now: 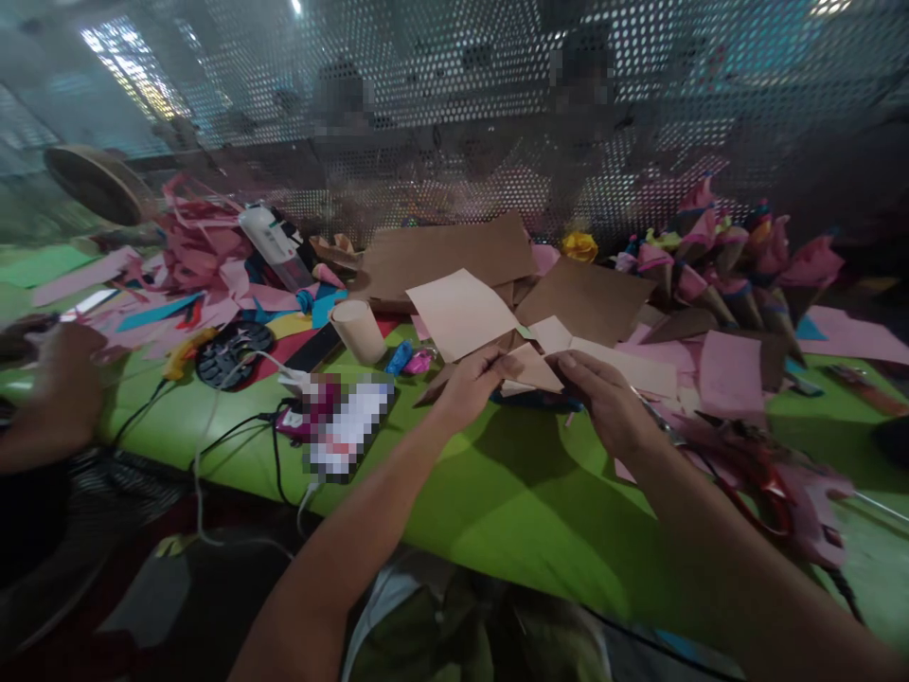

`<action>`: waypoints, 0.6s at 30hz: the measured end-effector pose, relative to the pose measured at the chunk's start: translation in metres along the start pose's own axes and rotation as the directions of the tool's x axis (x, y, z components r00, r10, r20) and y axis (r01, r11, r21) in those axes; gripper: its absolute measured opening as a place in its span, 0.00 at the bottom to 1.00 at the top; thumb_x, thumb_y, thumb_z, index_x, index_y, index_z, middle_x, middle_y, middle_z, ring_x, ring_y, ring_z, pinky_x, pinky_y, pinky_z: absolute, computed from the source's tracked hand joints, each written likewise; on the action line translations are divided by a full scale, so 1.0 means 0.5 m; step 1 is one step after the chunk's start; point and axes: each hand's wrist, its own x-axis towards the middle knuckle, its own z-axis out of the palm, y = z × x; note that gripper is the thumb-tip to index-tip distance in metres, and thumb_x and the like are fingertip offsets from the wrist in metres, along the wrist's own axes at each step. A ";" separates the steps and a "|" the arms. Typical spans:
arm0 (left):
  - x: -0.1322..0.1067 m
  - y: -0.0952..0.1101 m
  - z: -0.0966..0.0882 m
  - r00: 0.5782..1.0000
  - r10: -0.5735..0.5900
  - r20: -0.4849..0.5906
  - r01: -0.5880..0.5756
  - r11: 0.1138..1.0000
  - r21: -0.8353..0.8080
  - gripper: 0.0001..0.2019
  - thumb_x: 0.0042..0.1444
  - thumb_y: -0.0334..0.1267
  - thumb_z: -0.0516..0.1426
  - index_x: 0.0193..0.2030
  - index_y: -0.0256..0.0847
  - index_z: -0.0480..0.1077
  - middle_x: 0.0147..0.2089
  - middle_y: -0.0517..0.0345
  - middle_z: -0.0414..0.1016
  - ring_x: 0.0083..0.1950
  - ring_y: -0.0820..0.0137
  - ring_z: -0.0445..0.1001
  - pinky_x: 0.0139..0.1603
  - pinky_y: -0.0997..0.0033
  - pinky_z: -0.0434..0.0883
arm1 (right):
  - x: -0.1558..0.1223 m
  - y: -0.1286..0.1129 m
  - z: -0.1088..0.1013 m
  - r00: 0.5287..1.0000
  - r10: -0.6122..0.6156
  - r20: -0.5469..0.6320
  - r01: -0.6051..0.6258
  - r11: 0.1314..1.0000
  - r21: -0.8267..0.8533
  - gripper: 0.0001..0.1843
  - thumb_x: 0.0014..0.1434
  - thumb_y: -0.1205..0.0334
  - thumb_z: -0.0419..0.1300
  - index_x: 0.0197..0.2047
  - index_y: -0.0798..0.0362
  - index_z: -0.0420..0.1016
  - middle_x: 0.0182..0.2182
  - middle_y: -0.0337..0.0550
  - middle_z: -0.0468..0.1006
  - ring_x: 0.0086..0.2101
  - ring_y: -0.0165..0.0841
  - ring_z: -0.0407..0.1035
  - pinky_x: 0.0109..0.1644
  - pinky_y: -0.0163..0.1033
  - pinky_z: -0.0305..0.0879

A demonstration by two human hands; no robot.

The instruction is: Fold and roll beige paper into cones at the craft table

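My left hand [477,381] grips the left side of a small folded piece of cream paper [532,369], thumb on top. At its right edge, my right hand [600,384] pinches the same paper. Just beyond lies a large cream sheet [461,313], overlapping brown cardboard [586,301]. Another cream strip [625,367] extends to the right behind my right hand. Something dark blue [536,402] shows beneath the paper; I cannot make out what it is.
A phone [353,426], a power strip [298,417] with cords and a cardboard tube [358,332] are left of my hands. Red-handled scissors [763,488] and a pink glue gun [816,516] lie right. Paper cones [731,275] stand behind. Another person's arm [61,398] reaches in at left.
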 end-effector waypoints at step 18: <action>0.000 -0.007 -0.015 0.973 -0.156 0.168 0.182 0.970 -0.158 0.27 0.47 0.63 0.67 0.34 0.37 0.70 0.25 0.65 0.64 0.26 0.76 0.59 0.30 0.71 0.58 | -0.009 0.007 0.004 0.989 -0.143 0.042 0.149 0.967 -0.206 0.21 0.48 0.41 0.73 0.35 0.49 0.79 0.28 0.39 0.77 0.30 0.33 0.69 0.32 0.37 0.64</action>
